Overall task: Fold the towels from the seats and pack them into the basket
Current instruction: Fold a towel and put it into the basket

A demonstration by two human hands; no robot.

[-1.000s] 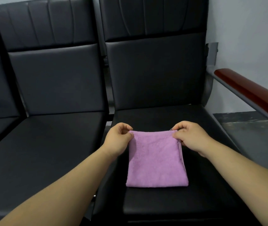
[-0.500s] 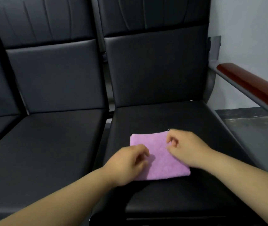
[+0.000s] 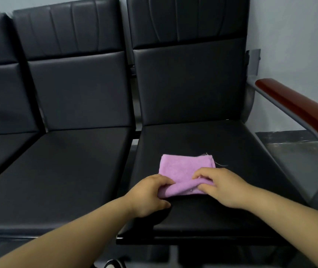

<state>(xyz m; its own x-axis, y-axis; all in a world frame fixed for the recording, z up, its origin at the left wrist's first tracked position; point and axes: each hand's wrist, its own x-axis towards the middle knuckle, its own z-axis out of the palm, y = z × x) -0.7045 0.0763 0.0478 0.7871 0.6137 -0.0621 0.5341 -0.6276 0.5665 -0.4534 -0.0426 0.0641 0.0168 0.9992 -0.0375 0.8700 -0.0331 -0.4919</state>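
A small purple towel (image 3: 183, 169), folded into a compact rectangle, lies on the black seat (image 3: 222, 140) at the right end of the row. My left hand (image 3: 148, 194) grips the towel's near left corner, fingers curled over its edge. My right hand (image 3: 220, 186) pinches the near right edge, thumb under the fold and fingers on top. The near edge is bunched up between both hands. No basket is in view.
Two more black padded seats (image 3: 63, 167) stretch to the left. A reddish wooden armrest (image 3: 299, 113) on a grey metal frame borders the right seat. Behind it are a pale wall and grey floor (image 3: 289, 151). A shoe tip (image 3: 113, 264) shows at the bottom.
The towel went from a long rectangle to half that length. Both hands moved from its far corners to its near edge and took hold there.
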